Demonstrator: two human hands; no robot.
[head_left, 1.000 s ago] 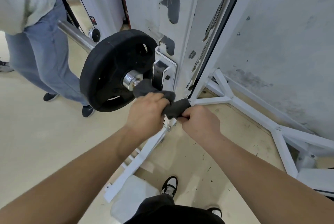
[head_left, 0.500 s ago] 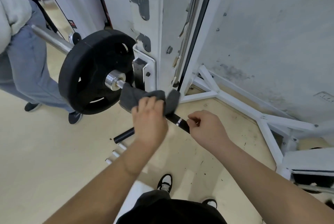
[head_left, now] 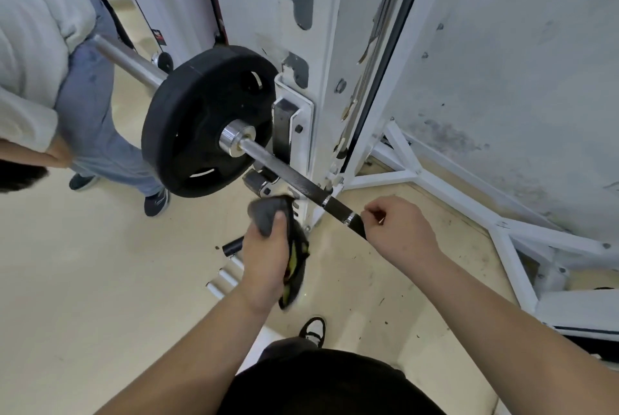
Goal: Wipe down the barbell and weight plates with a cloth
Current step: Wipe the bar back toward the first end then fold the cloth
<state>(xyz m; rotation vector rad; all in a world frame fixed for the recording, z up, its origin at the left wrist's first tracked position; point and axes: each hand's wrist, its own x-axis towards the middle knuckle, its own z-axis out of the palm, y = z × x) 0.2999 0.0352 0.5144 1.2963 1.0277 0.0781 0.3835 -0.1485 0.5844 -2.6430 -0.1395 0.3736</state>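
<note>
Here, a long steel barbell [head_left: 284,166] with a knurled shaft runs diagonally, its long axis going from the upper left, beside a second person in a pale top and blue jeans [head_left: 93,119], down toward the lower right. Its near end, black with two bright rings, points at the wearer's right hand [head_left: 398,230]. A round black rubber weight plate [head_left: 197,119] with grip cut-outs sits on the bar, face turned toward the camera, a polished steel collar [head_left: 236,141] at its centre. Plate and bar stand just beside the chipped white metal rack upright [head_left: 301,46], the bar passing in front of the upright's bracket.

Right hand: curled into a loose fist at the bar's black tip, thumb and forefinger pinched together; whether it actually grips the bar, I cannot tell.

Left hand [head_left: 268,257]: closed around a bunched dark grey cloth [head_left: 268,217] with a yellow-marked underside hanging below the palm. Cloth held below the bar, apart from it.

Floor: cream, scuffed [head_left: 83,280], with a short black tube [head_left: 234,245] lying near the left hand.
</note>
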